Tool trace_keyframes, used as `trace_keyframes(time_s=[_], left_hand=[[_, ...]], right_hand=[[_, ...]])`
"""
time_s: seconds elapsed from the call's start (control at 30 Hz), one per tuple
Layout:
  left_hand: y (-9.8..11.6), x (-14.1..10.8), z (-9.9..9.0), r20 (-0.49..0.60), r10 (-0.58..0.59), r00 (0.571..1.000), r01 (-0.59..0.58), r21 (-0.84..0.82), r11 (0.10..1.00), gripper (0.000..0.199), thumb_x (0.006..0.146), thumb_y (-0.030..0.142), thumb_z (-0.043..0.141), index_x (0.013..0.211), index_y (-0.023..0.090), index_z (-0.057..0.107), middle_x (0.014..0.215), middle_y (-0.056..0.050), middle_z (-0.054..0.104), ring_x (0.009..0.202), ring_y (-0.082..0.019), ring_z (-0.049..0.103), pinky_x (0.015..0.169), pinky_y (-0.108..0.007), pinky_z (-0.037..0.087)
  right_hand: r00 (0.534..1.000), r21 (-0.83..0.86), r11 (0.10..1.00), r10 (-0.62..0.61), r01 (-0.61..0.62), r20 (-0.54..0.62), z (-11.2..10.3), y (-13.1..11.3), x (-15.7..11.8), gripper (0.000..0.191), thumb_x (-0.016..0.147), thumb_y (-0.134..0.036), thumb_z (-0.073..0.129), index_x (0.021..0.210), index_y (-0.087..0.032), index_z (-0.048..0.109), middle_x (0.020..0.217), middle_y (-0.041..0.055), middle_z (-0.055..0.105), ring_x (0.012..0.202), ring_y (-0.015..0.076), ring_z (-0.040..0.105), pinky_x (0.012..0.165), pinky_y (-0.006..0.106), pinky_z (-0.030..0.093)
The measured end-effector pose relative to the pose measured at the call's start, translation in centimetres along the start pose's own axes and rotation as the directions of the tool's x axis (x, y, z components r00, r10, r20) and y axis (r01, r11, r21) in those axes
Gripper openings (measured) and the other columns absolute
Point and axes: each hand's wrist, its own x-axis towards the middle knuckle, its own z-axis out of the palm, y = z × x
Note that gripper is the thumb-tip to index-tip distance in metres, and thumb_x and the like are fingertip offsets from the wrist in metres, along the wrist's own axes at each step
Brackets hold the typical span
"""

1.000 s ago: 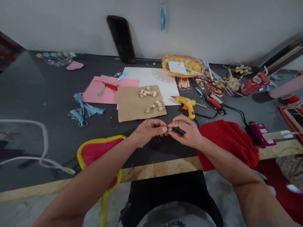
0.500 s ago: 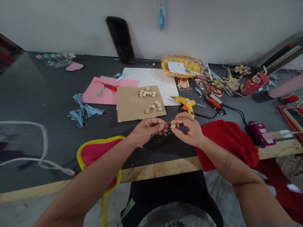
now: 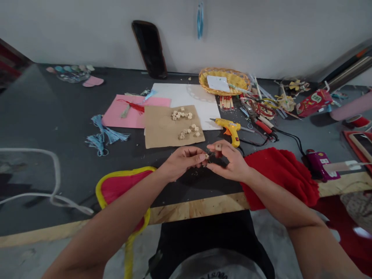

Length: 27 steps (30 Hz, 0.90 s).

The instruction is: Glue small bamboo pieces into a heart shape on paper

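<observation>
Small pale cluster (image 3: 207, 156) being partly hidden just below frame centre, being pinched by fingers of the left hand (image 3: 186, 162), the right hand (image 3: 231, 162) being held with fingers parted beside it, contact being obscured

The small pinched piece (image 3: 207, 156) looks dull and rough. The red cloth (image 3: 279, 178) is fuzzy. The brown sheet (image 3: 159, 128) looks like dull card, and the pink sheet (image 3: 113, 116) like paper. The glue gun (image 3: 229, 125) is smooth, hard plastic. The basket (image 3: 224, 92) is bumpy and woven. The blue tassels (image 3: 112, 134) look like silky thread.
</observation>
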Motion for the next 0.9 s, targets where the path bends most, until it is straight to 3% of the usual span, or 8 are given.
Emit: trace_keyframes(time_s=[0.1, 0.17, 0.27, 0.4, 0.53, 0.7, 0.9], left_hand=[[0.1, 0.0, -0.3, -0.038, -0.032, 0.999, 0.028, -0.104, 0.994, 0.032, 0.063, 0.038, 0.085, 0.077, 0.012, 0.072, 0.070, -0.004, 0.069, 0.059, -0.008, 0.057, 0.056, -0.018, 0.044], [0.2, 0.1, -0.5, -0.049, -0.031, 0.998, 0.023, -0.152, 0.988, 0.031, 0.063, 0.036, 0.085, 0.078, 0.012, 0.073, 0.070, -0.004, 0.069, 0.059, -0.008, 0.058, 0.056, -0.018, 0.045], [0.4, 0.2, -0.7, -0.059, -0.013, 0.998, 0.001, -0.201, 0.980, 0.031, 0.063, 0.035, 0.085, 0.078, 0.011, 0.073, 0.070, -0.005, 0.069, 0.058, -0.007, 0.058, 0.056, -0.018, 0.046], [0.5, 0.2, -0.8, -0.081, 0.034, 0.996, -0.054, -0.266, 0.962, 0.028, 0.063, 0.033, 0.086, 0.074, 0.010, 0.073, 0.068, -0.005, 0.069, 0.057, -0.007, 0.057, 0.057, -0.018, 0.048], [0.7, 0.2, -0.9, -0.093, 0.072, 0.993, -0.097, -0.296, 0.950, 0.026, 0.063, 0.031, 0.086, 0.073, 0.010, 0.073, 0.067, -0.005, 0.068, 0.056, -0.008, 0.057, 0.057, -0.019, 0.048], [1.0, 0.1, -1.0, -0.106, 0.100, 0.989, -0.129, -0.325, 0.937, 0.026, 0.063, 0.029, 0.086, 0.072, 0.010, 0.072, 0.066, -0.006, 0.067, 0.055, -0.007, 0.054, 0.057, -0.020, 0.048], [1.3, 0.1, -1.4, -0.122, 0.178, 0.977, -0.212, -0.404, 0.890, 0.018, 0.068, 0.023, 0.082, 0.070, 0.011, 0.070, 0.067, -0.005, 0.065, 0.056, -0.008, 0.051, 0.057, -0.022, 0.047]], right_hand=[[0.999, 0.099, 0.995, 0.030, -0.026, -0.036, -0.2, 0.1, -0.2, 0.049, 0.083, -0.028, 0.067, 0.128, -0.022, 0.050, 0.099, 0.0054, 0.058, 0.071, 0.0124, 0.055, 0.065, 0.029, 0.053], [0.994, 0.130, 0.991, 0.031, -0.017, -0.107, -0.4, 0.2, -0.1, 0.038, 0.087, -0.024, 0.062, 0.124, -0.023, 0.053, 0.096, 0.0043, 0.059, 0.072, 0.0127, 0.056, 0.066, 0.029, 0.052], [0.970, 0.034, 0.999, 0.003, 0.005, -0.243, -1.1, 0.7, 0.2, 0.018, 0.090, -0.017, 0.056, 0.105, -0.023, 0.065, 0.091, 0.0038, 0.063, 0.081, 0.0145, 0.062, 0.071, 0.029, 0.052], [0.906, -0.082, 0.991, 0.066, -0.110, -0.419, -3.2, 1.9, 0.7, 0.010, 0.089, -0.019, 0.060, 0.091, -0.023, 0.069, 0.087, 0.0024, 0.067, 0.082, 0.0152, 0.064, 0.074, 0.030, 0.052], [0.822, -0.082, 0.959, 0.185, -0.270, -0.539, -5.2, 3.5, 0.9, 0.009, 0.086, -0.029, 0.063, 0.086, -0.021, 0.068, 0.082, 0.0011, 0.066, 0.071, 0.0132, 0.061, 0.063, 0.026, 0.049], [0.776, 0.031, 0.936, 0.308, -0.350, -0.550, -6.4, 5.2, 1.0, 0.024, 0.088, -0.042, 0.058, 0.082, -0.020, 0.061, 0.070, -0.0018, 0.060, 0.057, 0.0097, 0.053, 0.055, 0.023, 0.043], [0.790, -0.014, 0.945, 0.264, -0.326, -0.553, -6.3, 5.0, 1.2, 0.040, 0.096, -0.046, 0.042, 0.066, -0.021, 0.046, 0.057, -0.0039, 0.051, 0.052, 0.0093, 0.047, 0.054, 0.023, 0.040]])
